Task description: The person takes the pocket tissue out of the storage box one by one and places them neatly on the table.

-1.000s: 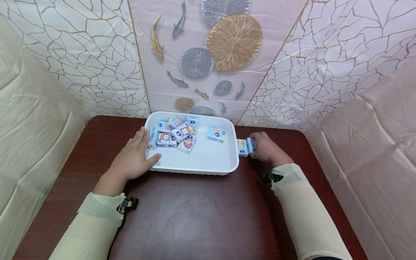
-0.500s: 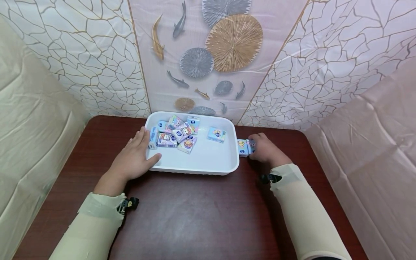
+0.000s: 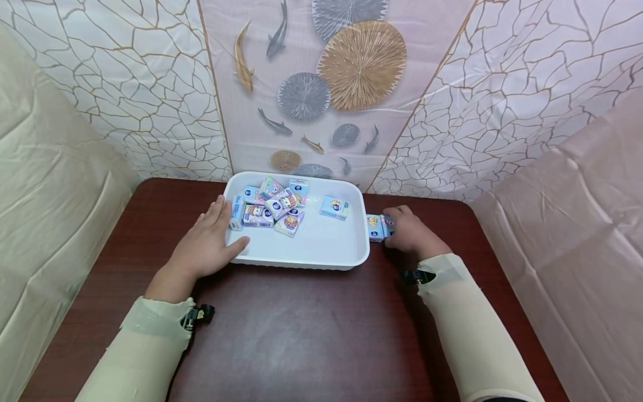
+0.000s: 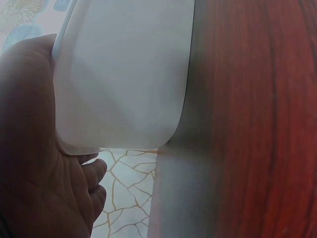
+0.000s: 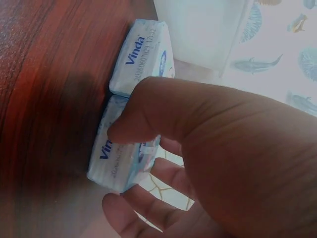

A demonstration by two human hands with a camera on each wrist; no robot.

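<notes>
A white plastic tray [image 3: 326,245] stands on the table with several small printed tissue packs [image 3: 281,204] heaped at its left and a single pack [image 3: 334,207] towards its right. My left hand [image 3: 206,245] rests on the tray's left end, fingers straight along the rim and thumb over the near corner. Outside the tray's right wall, two Vinda tissue packs lie side by side on the table. My right hand [image 3: 412,231] holds the outer pack [image 5: 116,168] between thumb and fingers. The inner pack [image 5: 141,57] sits between it and the tray, end to end with it.
The dark red wooden table [image 3: 301,329] runs from the tray towards me. Behind the tray rises a patterned cloth backdrop [image 3: 351,151], and plain beige cloth [image 3: 567,223] hangs along the sides.
My right hand has moved slightly left with the outer tissue pack, bringing it against the inner pack. During the last half second almost nothing has moved. The left hand and tray have stayed put.
</notes>
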